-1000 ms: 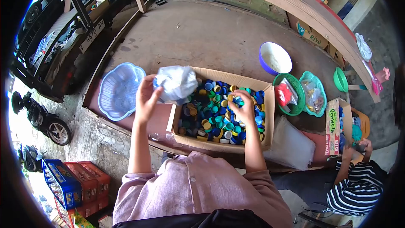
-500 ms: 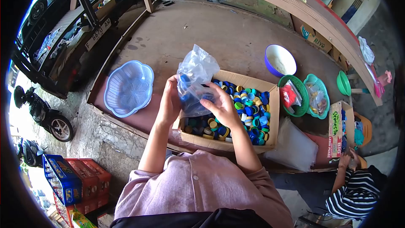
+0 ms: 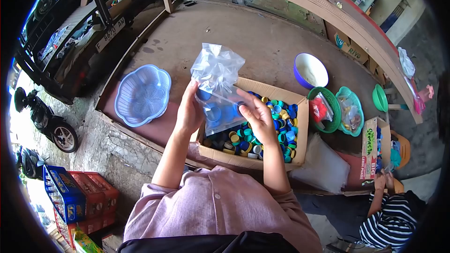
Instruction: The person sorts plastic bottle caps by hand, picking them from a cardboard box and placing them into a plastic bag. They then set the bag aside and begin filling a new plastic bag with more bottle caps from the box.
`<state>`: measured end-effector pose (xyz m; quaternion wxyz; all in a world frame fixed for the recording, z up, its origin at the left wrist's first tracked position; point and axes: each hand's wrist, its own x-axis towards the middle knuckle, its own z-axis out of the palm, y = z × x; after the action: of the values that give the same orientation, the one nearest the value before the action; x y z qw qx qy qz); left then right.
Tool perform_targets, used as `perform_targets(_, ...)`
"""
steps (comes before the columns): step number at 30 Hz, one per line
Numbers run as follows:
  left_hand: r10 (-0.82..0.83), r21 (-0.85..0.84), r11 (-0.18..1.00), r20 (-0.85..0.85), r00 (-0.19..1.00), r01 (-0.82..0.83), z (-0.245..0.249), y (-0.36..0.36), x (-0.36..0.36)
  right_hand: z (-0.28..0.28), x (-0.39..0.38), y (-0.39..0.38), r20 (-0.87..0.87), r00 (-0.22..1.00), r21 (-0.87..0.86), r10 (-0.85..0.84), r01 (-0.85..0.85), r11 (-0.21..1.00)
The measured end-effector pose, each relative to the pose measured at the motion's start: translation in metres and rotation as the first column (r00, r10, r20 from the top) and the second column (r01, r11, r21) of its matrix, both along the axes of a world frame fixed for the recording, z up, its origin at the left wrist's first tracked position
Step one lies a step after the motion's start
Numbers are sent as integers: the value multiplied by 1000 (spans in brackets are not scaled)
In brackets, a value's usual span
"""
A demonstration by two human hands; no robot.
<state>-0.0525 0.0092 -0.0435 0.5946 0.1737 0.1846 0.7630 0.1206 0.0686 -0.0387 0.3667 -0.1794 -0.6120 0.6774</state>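
Observation:
A clear plastic bag (image 3: pixel 218 68) with several blue caps (image 3: pixel 220 112) in its lower part is held up between my two hands. My left hand (image 3: pixel 190 112) grips its left edge, and my right hand (image 3: pixel 258 117) pinches its right side with the thumb in front. Below and behind the bag is a cardboard box (image 3: pixel 300 133) full of loose bottle caps (image 3: pixel 255 147) in blue, green, yellow and white. Flat clear plastic bags (image 3: pixel 323 164) lie right of the box.
A blue basket (image 3: pixel 143 96) is at left. On the right are a purple-rimmed bowl (image 3: pixel 310 70), a green basket (image 3: pixel 335 112) and a teal basket (image 3: pixel 358 112). A person in a striped top (image 3: pixel 389 220) works by another box (image 3: pixel 369 154). Crates (image 3: pixel 77 197) stand lower left.
The bag has been spread out flatter, and the blue caps in it show more clearly. My right hand has shifted slightly right and down.

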Motion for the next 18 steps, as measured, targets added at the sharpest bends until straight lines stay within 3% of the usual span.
perform_targets(2,222,20,974,-302,927,-227,4,3,2,0,0,0,1,999,11,-46,46,999)
perform_targets(3,303,134,953,-420,855,-272,-1,5,-1,0,0,0,-1,996,21,-94,94,995)
perform_targets(4,383,190,921,-612,692,-341,-2,5,-3,2,2,-1,-1,995,20,-95,95,995)
perform_targets(6,383,155,922,-482,788,-354,-1,9,-2,9,3,-2,17,991,-56,-132,133,990)
perform_targets(9,288,74,955,-453,844,-286,1,8,-4,7,4,-2,-11,990,-28,-139,139,990)
perform_targets(18,260,57,965,-356,897,-257,15,4,4,6,10,-2,-23,981,-32,-191,190,981)
